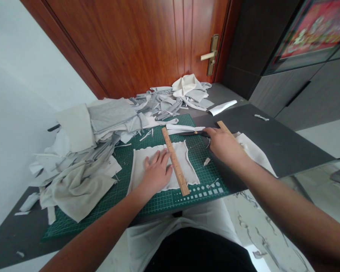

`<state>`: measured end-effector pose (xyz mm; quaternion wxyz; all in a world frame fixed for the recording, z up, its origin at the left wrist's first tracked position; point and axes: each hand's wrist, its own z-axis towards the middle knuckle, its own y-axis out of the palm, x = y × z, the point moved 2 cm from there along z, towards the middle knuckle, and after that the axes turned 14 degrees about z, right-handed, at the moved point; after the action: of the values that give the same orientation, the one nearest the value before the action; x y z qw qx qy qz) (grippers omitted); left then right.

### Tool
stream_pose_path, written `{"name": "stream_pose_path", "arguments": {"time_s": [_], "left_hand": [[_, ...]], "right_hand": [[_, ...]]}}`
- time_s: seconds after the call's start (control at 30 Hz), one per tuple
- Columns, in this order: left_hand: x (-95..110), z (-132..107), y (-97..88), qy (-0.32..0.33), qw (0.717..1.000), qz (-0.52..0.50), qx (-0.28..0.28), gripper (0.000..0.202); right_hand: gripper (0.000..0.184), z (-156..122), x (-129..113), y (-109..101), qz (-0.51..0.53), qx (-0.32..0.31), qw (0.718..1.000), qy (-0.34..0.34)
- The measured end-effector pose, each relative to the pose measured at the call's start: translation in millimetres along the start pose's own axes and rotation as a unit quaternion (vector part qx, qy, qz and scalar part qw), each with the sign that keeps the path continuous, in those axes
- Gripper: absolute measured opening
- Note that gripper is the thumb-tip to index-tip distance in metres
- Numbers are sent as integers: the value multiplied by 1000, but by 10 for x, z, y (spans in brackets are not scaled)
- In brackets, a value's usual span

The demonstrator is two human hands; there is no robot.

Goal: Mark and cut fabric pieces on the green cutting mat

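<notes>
My left hand [158,173] lies flat with fingers spread on a cream piece of fabric [138,164] that has uneven, curling edges. Its fingertips are at a wooden ruler [175,160] that lies slantwise across the fabric. Farther right, my right hand [222,145] has its fingers curled over the handle end of dark scissors [196,132]. The blades point left along a white strip, and the handles are mostly hidden by the hand. A second wooden strip, like a ruler [224,127], shows just behind that hand. Another cream fabric piece [256,153] lies beside the wrist.
A green cutting mat [151,207] covers part of the dark table [286,143]. Fabric pieces [73,128] are heaped on the left, with more scraps [164,102] along the back near the wooden door [130,45]. A rolled white piece [222,107] lies at back right.
</notes>
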<state>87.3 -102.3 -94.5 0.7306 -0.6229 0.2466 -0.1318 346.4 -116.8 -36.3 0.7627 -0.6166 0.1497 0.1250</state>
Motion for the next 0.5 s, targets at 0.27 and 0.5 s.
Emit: {"name": "stream_pose_path", "arguments": {"time_s": [0.27,0.5], "left_hand": [[217,134,-53,25,998,-31,47,42],[112,86,69,18,992,-113,54,41]], "right_hand": [[40,-578,-383,519,41,-145,985,-79],[41,-535,-255,591,-8,-136,989,-63]]}}
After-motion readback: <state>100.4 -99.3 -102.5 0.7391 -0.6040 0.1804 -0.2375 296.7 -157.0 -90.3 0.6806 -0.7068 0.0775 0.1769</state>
